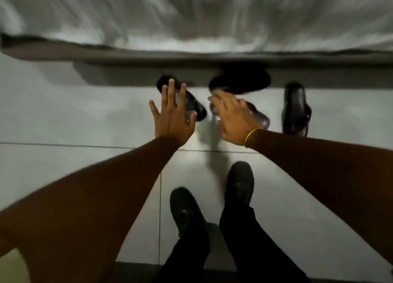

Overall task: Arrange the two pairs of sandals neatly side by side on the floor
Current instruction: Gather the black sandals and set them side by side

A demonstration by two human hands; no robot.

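Both hands are spread apart and hold nothing: the left hand (172, 121) hovers over one dark sandal (192, 107), the right hand (232, 117) over another (258, 115). Beyond lie a third (240, 81) under the bed (191, 57) and a fourth (295, 110) rightward. Blur risks a mispaired grab.

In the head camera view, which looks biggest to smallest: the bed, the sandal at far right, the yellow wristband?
1. Bed, spanning the frame.
2. Far-right sandal.
3. Yellow wristband, a thin loop, though nearer the camera.
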